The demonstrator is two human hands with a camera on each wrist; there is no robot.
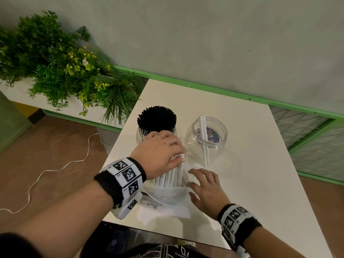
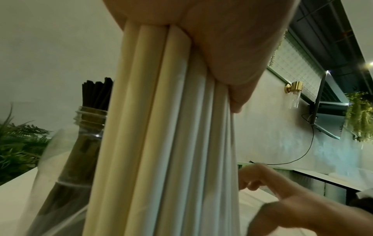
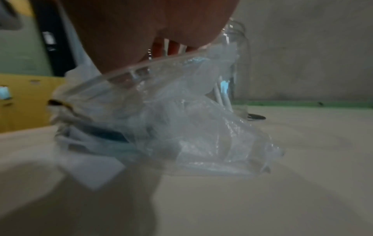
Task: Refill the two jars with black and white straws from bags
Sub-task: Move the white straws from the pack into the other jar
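My left hand (image 1: 167,153) grips the top of a bundle of white straws (image 1: 170,176) that stands upright out of a clear plastic bag (image 1: 167,195) near the table's front edge. In the left wrist view the white straws (image 2: 161,127) fill the middle, with my fingers (image 2: 232,63) wrapped round them. My right hand (image 1: 202,183) rests with spread fingers on the bag's right side. The bag (image 3: 181,119) lies crumpled under that palm. Behind stand a jar packed with black straws (image 1: 157,120) and a clear jar (image 1: 206,144) holding two white straws (image 1: 203,135).
The white table (image 1: 251,164) has bare surface to the right of the jars. A planter of green plants (image 1: 65,71) stands at the far left, against the wall with a green rail (image 1: 223,92). A white cord (image 1: 55,170) lies on the floor on the left.
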